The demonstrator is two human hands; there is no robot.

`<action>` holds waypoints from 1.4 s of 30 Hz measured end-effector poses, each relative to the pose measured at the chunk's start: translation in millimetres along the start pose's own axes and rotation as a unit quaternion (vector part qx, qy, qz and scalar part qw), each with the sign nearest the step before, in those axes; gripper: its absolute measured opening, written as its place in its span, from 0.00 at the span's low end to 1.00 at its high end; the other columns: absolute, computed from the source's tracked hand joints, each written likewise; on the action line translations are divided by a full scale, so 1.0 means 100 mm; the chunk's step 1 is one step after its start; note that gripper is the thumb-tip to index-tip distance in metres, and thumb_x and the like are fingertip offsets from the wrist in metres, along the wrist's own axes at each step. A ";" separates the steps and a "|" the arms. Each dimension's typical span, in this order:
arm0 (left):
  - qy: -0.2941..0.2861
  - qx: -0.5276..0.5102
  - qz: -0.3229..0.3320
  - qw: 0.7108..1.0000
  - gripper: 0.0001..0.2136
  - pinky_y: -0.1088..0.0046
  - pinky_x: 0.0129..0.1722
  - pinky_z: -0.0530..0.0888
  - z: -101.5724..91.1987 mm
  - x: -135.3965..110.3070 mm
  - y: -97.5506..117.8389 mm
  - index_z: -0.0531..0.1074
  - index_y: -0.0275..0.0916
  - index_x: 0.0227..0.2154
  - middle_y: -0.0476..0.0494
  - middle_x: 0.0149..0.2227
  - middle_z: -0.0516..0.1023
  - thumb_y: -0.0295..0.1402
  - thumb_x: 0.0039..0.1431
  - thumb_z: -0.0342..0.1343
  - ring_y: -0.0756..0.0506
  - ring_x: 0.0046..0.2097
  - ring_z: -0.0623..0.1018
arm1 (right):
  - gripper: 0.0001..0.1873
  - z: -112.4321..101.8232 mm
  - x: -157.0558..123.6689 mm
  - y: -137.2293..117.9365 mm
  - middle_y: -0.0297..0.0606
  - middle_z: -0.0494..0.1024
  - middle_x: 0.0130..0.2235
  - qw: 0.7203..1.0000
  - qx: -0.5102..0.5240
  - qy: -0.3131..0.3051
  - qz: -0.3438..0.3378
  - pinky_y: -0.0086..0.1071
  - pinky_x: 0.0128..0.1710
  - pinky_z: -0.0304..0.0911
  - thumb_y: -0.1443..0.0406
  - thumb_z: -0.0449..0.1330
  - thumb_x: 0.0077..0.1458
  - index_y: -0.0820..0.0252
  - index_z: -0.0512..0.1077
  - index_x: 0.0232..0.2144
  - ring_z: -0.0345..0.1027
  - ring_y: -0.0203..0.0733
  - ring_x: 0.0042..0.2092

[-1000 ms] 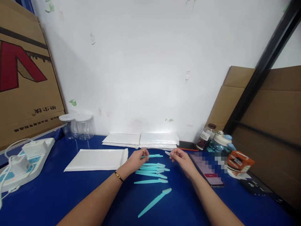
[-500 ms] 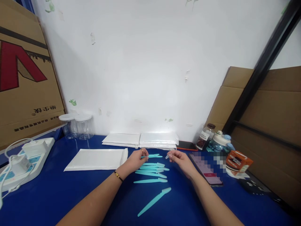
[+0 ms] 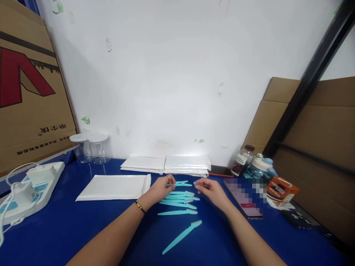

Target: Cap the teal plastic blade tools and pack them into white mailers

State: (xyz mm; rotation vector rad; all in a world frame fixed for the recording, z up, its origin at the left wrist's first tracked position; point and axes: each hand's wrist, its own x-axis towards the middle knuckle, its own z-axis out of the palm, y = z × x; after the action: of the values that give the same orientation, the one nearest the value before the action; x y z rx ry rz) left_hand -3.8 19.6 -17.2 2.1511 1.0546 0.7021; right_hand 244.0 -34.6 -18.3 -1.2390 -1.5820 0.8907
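Note:
My left hand [image 3: 165,184] is closed around the handles of teal eyebrow razors [image 3: 183,183]; two blade ends fork out to the right of its fingers. Opposite them, my right hand [image 3: 207,187] pinches a small translucent piece, which looks like a blade cap [image 3: 195,184], just apart from the razor tips. Below the hands, several more eyebrow razors [image 3: 177,212] lie roughly parallel on the blue table, heads to the right. Closest to me, a single razor [image 3: 181,237] lies at a slant.
Left of my hand lies a white padded envelope [image 3: 113,187]; stacked envelopes [image 3: 187,162] stand against the wall. Clear jars [image 3: 99,149] and a power strip [image 3: 41,195] are on the left. A phone [image 3: 244,201], bottles [image 3: 242,160] and an orange box [image 3: 281,190] are on the right.
My right hand has moved slightly left, bringing the translucent piece closer to the razor tips. My left hand has barely moved and keeps its hold.

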 end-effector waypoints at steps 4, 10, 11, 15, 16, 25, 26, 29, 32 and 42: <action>-0.007 0.012 0.000 1.000 0.08 0.76 0.31 0.65 0.00 0.00 0.02 0.67 0.39 0.33 0.48 0.31 0.74 0.37 0.54 0.50 0.49 0.32 0.72 | 0.14 0.03 -0.01 -0.03 0.36 0.76 0.27 0.999 -0.051 0.003 -0.016 0.30 0.29 0.62 0.57 0.61 0.49 0.60 0.75 0.35 0.69 0.38 0.28; -0.006 0.033 0.025 0.999 0.07 0.75 0.30 0.64 0.02 -0.02 0.07 0.68 0.38 0.32 0.48 0.30 0.72 0.35 0.54 0.49 0.49 0.31 0.71 | 0.10 0.12 -0.02 -0.08 0.36 0.77 0.30 0.987 -0.143 0.003 -0.075 0.30 0.30 0.61 0.59 0.59 0.51 0.54 0.78 0.34 0.67 0.39 0.30; -0.005 0.040 0.032 0.999 0.07 0.75 0.30 0.64 0.02 -0.02 0.09 0.68 0.38 0.32 0.48 0.29 0.72 0.35 0.54 0.49 0.49 0.31 0.70 | 0.10 0.13 -0.01 -0.09 0.36 0.77 0.30 0.984 -0.153 -0.002 -0.089 0.30 0.30 0.61 0.59 0.59 0.51 0.54 0.78 0.34 0.68 0.39 0.30; -0.004 0.054 0.054 0.997 0.06 0.76 0.30 0.63 0.05 -0.05 0.15 0.68 0.39 0.31 0.49 0.29 0.72 0.34 0.55 0.49 0.49 0.31 0.70 | 0.10 0.17 -0.02 -0.11 0.37 0.77 0.31 0.973 -0.191 -0.031 -0.127 0.30 0.32 0.62 0.60 0.58 0.54 0.52 0.78 0.35 0.69 0.40 0.32; -0.003 0.055 0.057 0.997 0.05 0.76 0.30 0.63 0.05 -0.05 0.16 0.68 0.39 0.31 0.49 0.29 0.73 0.34 0.55 0.49 0.49 0.31 0.70 | 0.10 0.16 -0.02 -0.12 0.38 0.78 0.32 0.968 -0.207 -0.033 -0.135 0.31 0.33 0.63 0.60 0.57 0.55 0.52 0.78 0.36 0.70 0.41 0.33; 0.018 0.110 0.009 0.994 0.06 0.76 0.29 0.63 -0.06 -0.04 0.05 0.69 0.39 0.31 0.48 0.29 0.74 0.33 0.55 0.48 0.48 0.31 0.71 | 0.29 0.05 -0.11 -0.25 0.30 0.54 0.63 0.788 -0.554 0.028 -0.268 0.51 0.60 0.37 0.67 0.52 0.59 0.40 0.52 0.60 0.39 0.52 0.65; 0.020 0.115 0.005 0.993 0.07 0.76 0.29 0.63 -0.07 -0.05 0.05 0.69 0.39 0.31 0.47 0.30 0.74 0.34 0.55 0.48 0.48 0.31 0.72 | 0.30 0.05 -0.12 -0.25 0.30 0.54 0.63 0.777 -0.568 0.032 -0.270 0.51 0.60 0.36 0.67 0.52 0.58 0.39 0.51 0.60 0.39 0.52 0.65; 0.019 0.132 -0.001 0.991 0.08 0.76 0.32 0.64 -0.08 -0.06 0.08 0.71 0.40 0.30 0.46 0.32 0.76 0.34 0.55 0.48 0.47 0.34 0.73 | 0.32 0.09 -0.13 -0.26 0.30 0.56 0.62 0.762 -0.589 0.044 -0.266 0.51 0.60 0.36 0.68 0.52 0.58 0.39 0.50 0.60 0.40 0.53 0.65; 0.009 0.151 -0.009 0.988 0.08 0.75 0.34 0.65 -0.08 -0.06 0.10 0.72 0.40 0.30 0.46 0.33 0.76 0.33 0.54 0.49 0.46 0.36 0.73 | 0.31 0.13 -0.14 -0.28 0.29 0.57 0.62 0.756 -0.594 0.050 -0.270 0.51 0.59 0.34 0.67 0.51 0.58 0.37 0.49 0.61 0.41 0.53 0.64; 0.047 0.208 -0.018 0.977 0.12 0.68 0.47 0.64 -0.02 0.01 -0.05 0.72 0.41 0.40 0.42 0.43 0.73 0.34 0.53 0.52 0.41 0.48 0.69 | 0.13 -0.41 0.04 0.25 0.40 0.75 0.44 0.835 -0.520 0.164 -0.069 0.40 0.42 0.52 0.65 0.51 0.57 0.52 0.73 0.40 0.65 0.47 0.45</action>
State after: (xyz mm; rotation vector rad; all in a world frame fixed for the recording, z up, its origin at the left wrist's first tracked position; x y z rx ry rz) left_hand -6.8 23.6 -19.8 2.4597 1.3888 0.6099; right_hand 290.3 -24.1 -26.8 -1.8269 -1.8619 -0.3966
